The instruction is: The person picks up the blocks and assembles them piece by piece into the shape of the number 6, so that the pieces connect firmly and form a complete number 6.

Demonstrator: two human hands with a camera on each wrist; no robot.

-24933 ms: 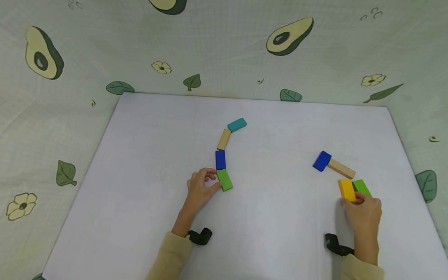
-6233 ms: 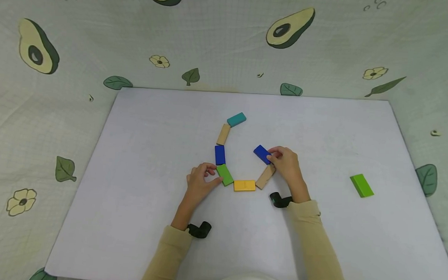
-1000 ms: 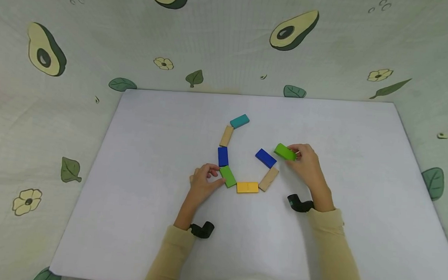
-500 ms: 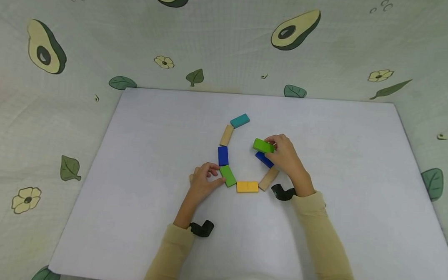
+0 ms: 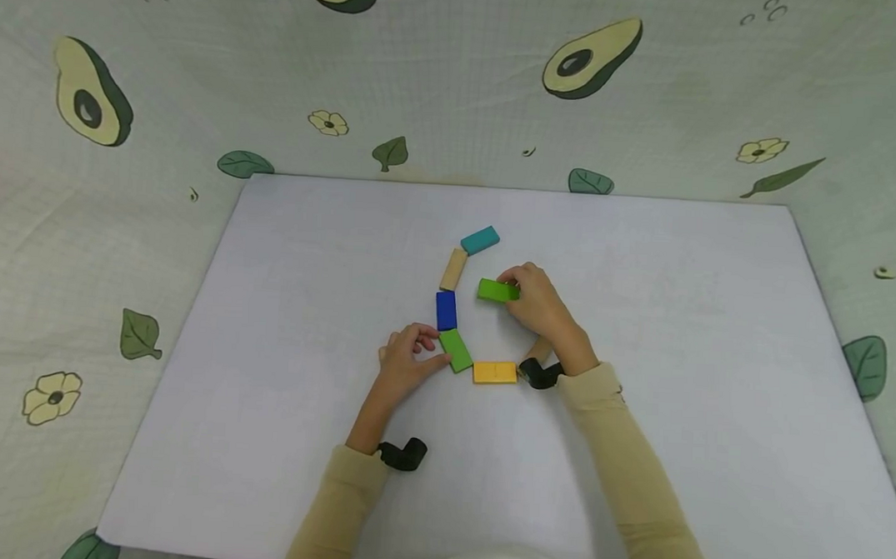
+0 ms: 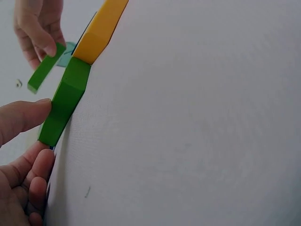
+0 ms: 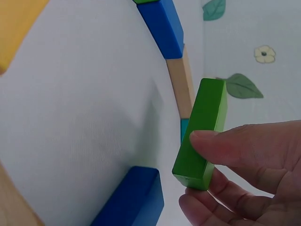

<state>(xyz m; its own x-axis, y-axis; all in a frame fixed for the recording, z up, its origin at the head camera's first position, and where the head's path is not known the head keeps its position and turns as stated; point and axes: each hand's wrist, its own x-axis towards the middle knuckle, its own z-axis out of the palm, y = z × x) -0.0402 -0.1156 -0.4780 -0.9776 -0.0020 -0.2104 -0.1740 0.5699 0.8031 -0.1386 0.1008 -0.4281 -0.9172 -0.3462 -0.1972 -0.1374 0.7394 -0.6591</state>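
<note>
My right hand (image 5: 540, 307) pinches a green block (image 5: 497, 291) between thumb and fingers. In the right wrist view this block (image 7: 200, 120) is above the white board, its shadow falling beside it. My left hand (image 5: 405, 357) has thumb and fingers on another green block (image 5: 456, 351) lying on the board; the thumb (image 6: 26, 120) touches its side. From that block the row runs up through a blue block (image 5: 447, 311) and a wooden block (image 5: 453, 270) to a teal block (image 5: 480, 240). A yellow block (image 5: 495, 373) meets its lower end.
Right of the yellow block, a second wooden block (image 5: 541, 349) is partly covered by my right wrist. A second blue block (image 7: 134, 197) lies under my right hand, hidden in the head view. White board (image 5: 267, 305) bears everything; avocado-print cloth (image 5: 442, 79) surrounds it.
Over the last second my right hand has carried the green block leftward, over the second blue block and into the curve. Earlier, yellow, wooden and blue blocks came from the right. My left hand has stayed.
</note>
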